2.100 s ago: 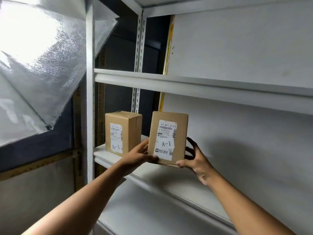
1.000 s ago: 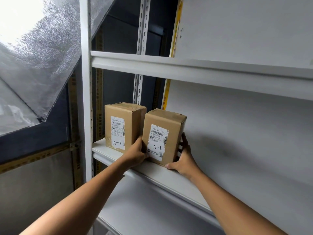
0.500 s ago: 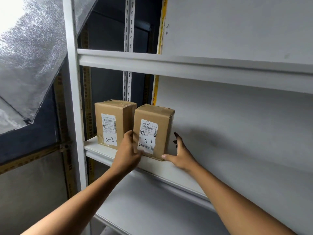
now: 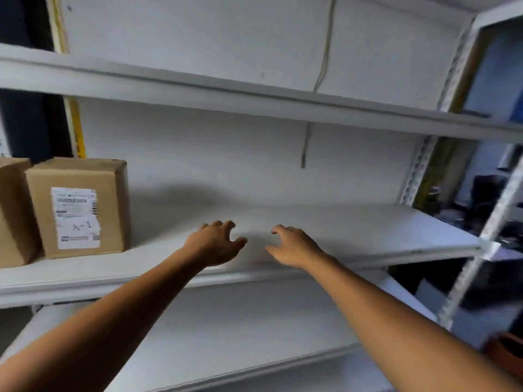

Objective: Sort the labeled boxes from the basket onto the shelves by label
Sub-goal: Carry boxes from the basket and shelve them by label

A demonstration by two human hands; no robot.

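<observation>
Both hands empty, fingers loosely spread: left hand [image 4: 216, 244], right hand [image 4: 293, 247] over middle shelf [image 4: 368, 233]. A-1 box [image 4: 77, 206] shelved at left, beside second box [image 4: 12, 213]. Next: fetch another box from basket, unseen.

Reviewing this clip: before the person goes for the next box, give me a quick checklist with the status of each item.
1. Left hand free of any box: ok, fingers loosely spread, holding nothing.
2. Right hand free: ok, holding nothing.
3. A-1 box set on the middle shelf: ok, upright, label facing out.
4. It sits beside the other box at the left edge: ok; that box's label is out of view, so a match cannot be told.
5. Room on the shelf to the right of the boxes: ok.
6. Basket with remaining boxes: cannot tell, not clearly in view.
</observation>
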